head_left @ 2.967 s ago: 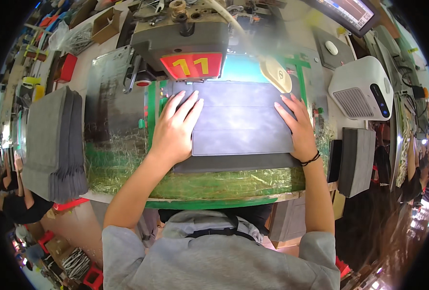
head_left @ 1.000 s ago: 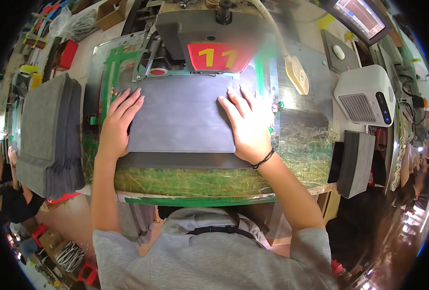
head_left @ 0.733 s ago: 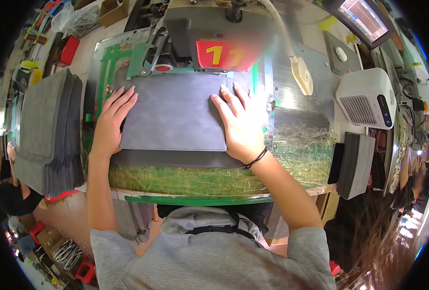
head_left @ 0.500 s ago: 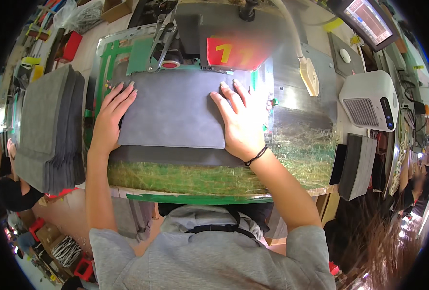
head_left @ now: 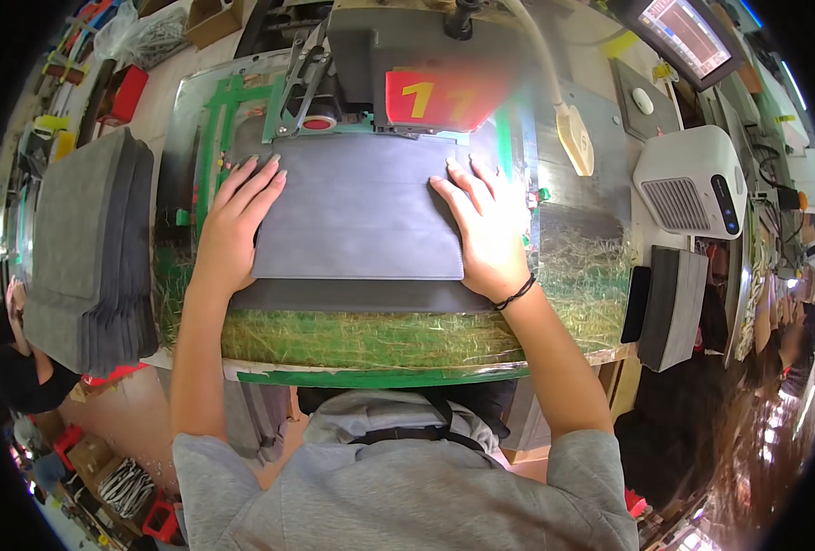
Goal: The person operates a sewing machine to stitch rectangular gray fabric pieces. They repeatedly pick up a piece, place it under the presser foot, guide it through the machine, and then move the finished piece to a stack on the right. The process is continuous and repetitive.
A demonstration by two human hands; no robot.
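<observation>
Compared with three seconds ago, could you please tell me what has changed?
The gray panel has shifted left relative to the machine head, the left hand and right hand moving with it. Both hands stay at its edges; the far-left stack hasn't moved.

Panel (head_left: 362,213) w/ matt, smth surf.

My left hand (head_left: 231,234) palm down, fingers (head_left: 265,195) extended toward far right. My right hand (head_left: 492,237) also palm down, fingers toward far left. Forearms (head_left: 200,358) stretch from near side.
</observation>
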